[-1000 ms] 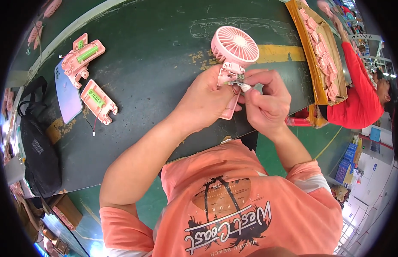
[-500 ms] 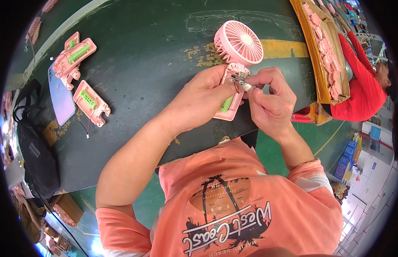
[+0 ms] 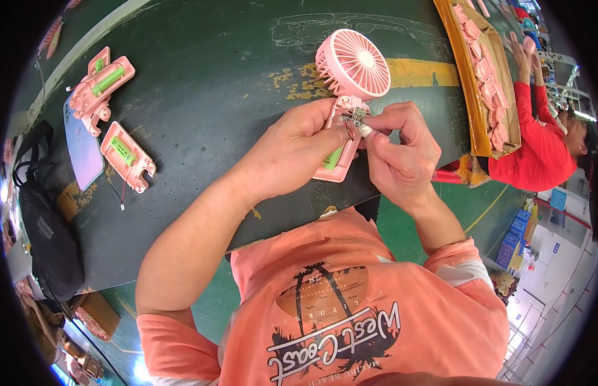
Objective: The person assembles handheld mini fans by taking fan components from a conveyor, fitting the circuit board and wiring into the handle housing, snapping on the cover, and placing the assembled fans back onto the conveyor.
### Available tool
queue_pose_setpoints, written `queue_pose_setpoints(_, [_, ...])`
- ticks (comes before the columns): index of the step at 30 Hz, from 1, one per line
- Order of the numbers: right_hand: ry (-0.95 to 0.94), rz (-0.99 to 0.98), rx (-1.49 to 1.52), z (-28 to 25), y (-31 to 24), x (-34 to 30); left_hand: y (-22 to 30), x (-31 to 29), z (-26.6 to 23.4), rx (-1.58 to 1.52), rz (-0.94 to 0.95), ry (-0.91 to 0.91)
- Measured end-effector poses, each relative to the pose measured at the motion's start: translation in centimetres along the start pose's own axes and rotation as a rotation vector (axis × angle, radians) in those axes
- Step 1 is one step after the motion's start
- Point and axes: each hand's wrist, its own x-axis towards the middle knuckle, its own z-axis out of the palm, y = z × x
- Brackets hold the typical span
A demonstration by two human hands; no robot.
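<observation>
My left hand (image 3: 296, 151) is closed around the opened handle of a pink handheld fan (image 3: 365, 62), its thumb across the handle. Inside the handle shell (image 3: 338, 172) lies a green battery (image 3: 332, 158), partly covered by my fingers. Near the fan head sits a small circuit board (image 3: 359, 113) with a digit display, and thin wires run beside it. My right hand (image 3: 402, 154) pinches a slim tool with a white end (image 3: 365, 130); its thin metal tip reaches to the board's edge. The tool's exact kind cannot be made out.
Two opened pink fan handles with green batteries, one upper (image 3: 108, 80) and one lower (image 3: 126, 156), lie at the table's left. A bluish sheet (image 3: 86, 154) and black bag (image 3: 51, 238) are there too. A carton (image 3: 463, 83) of pink parts stands right, beside a person in red (image 3: 531, 151).
The whole view has shifted slightly. My hands keep their hold on the fan and tool, the tip still at the board. The person in red has raised their hands.
</observation>
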Motion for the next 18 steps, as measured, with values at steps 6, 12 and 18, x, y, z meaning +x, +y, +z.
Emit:
queue_pose_setpoints(6, [-0.004, -0.035, -0.047, 0.12, 0.20, -0.10, -0.24, 0.17, -0.20, 0.068, 0.008, 0.006])
queue_pose_setpoints(12, [-0.021, -0.010, -0.037, 0.04, 0.30, 0.01, -0.14, 0.27, -0.08, -0.015, -0.043, 0.013])
queue_pose_setpoints(18, [-0.003, -0.009, 0.002, 0.63, 0.32, 0.72, -0.91, 0.26, -0.33, 0.176, 0.035, 0.068])
